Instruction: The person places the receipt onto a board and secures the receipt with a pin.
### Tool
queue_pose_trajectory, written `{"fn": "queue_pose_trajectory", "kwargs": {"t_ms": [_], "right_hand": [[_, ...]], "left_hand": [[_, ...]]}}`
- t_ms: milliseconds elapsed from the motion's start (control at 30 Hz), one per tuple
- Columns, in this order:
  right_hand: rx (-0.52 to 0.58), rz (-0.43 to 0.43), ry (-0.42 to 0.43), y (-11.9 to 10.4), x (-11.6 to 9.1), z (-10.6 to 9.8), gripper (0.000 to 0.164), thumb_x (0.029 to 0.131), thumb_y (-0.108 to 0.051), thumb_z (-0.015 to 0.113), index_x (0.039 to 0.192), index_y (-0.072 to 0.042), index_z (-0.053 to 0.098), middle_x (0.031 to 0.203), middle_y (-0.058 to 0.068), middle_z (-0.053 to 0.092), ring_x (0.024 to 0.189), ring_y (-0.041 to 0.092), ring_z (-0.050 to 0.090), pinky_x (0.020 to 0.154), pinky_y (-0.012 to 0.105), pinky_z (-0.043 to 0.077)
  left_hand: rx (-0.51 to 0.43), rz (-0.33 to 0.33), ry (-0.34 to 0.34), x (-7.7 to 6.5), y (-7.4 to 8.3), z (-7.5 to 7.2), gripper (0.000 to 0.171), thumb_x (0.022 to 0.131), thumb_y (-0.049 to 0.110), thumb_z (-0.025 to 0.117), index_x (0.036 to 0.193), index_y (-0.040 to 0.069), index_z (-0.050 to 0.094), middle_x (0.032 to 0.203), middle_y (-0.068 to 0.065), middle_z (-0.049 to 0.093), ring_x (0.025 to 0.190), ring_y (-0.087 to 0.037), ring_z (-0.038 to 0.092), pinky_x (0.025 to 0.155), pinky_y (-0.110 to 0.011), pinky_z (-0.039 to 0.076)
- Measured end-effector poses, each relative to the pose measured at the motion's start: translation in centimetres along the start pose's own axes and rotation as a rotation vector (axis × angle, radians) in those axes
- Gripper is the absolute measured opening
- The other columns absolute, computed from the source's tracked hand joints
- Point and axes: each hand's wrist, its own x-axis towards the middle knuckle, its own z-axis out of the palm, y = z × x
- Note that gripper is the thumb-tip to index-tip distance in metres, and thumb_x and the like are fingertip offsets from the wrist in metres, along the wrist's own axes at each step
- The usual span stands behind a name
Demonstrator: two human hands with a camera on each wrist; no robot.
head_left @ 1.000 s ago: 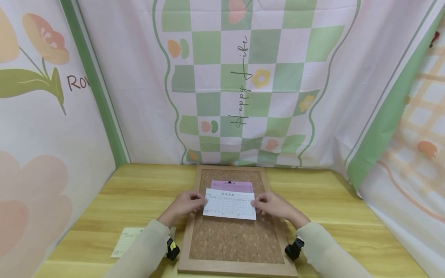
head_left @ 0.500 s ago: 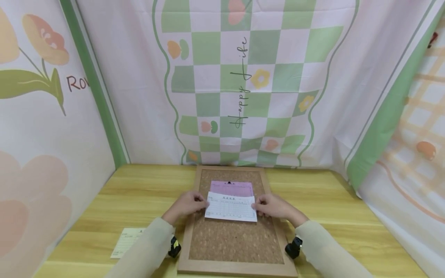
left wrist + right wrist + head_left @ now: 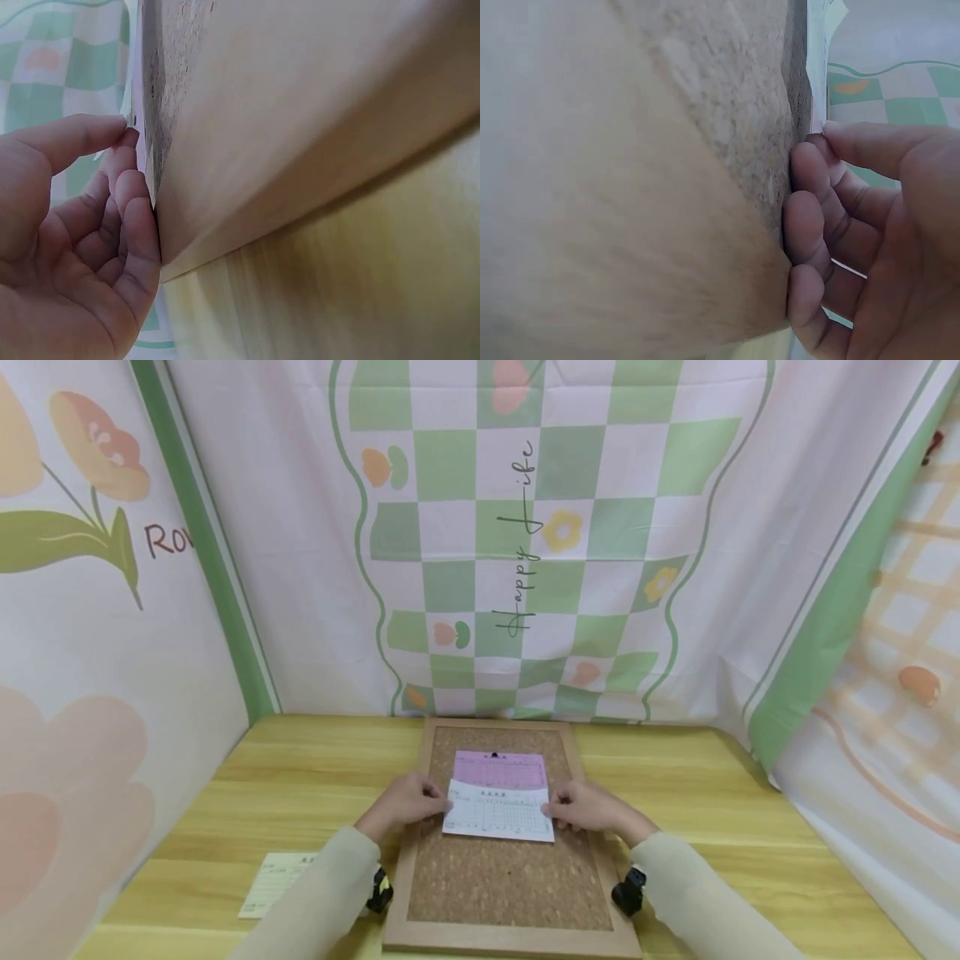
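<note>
A white printed form (image 3: 498, 816) lies low over the cork board (image 3: 517, 885), and its upper edge overlaps a pink form (image 3: 498, 769). The pink form hangs on the board by a small black pin or clip (image 3: 494, 755) at its top. My left hand (image 3: 406, 802) pinches the white sheet's left edge between thumb and forefinger. At the right edge, my right hand (image 3: 592, 808) pinches the same sheet. In the right wrist view the paper (image 3: 819, 82) shows between thumb and fingertip, with the other curled fingers against the board.
A pale yellow printed form (image 3: 273, 885) lies on the wooden table (image 3: 187, 827) at the left, partly hidden by the left sleeve. The board has a raised wooden frame (image 3: 513, 939). A patterned curtain (image 3: 450, 527) hangs behind the table.
Both hands have brought the white form slightly toward me and down, so more of the pink form shows above it. The yellow form has stayed in place.
</note>
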Motion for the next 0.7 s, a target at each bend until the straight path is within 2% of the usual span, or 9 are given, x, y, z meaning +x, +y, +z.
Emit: {"fn": "queue_pose_trajectory", "kwargs": {"t_ms": [433,700], "right_hand": [[-0.02,0.056,-0.027,-0.46,0.2,-0.16,0.031,0.1,-0.022,0.063,0.073,-0.008,0.06,0.066,0.002,0.058,0.055,0.012,0.048,0.049,0.026,0.035],[-0.013,0.067,-0.03,-0.77,0.14,-0.22,0.03,0.099,-0.021,0.065,0.073,-0.007,0.059,0.065,0.002,0.058,0.055,0.013,0.049,0.051,0.027,0.036]], "left_hand": [[0.008,-0.018,-0.002,0.06,0.18,0.29,0.017,0.088,0.022,0.075,0.078,0.009,0.07,0.069,0.001,0.061,0.055,-0.01,0.048,0.048,-0.024,0.038],[0.008,-0.036,-0.022,0.16,0.17,0.37,0.018,0.088,0.02,0.076,0.076,0.008,0.07,0.069,-0.003,0.063,0.054,-0.011,0.048,0.048,-0.025,0.038]]}}
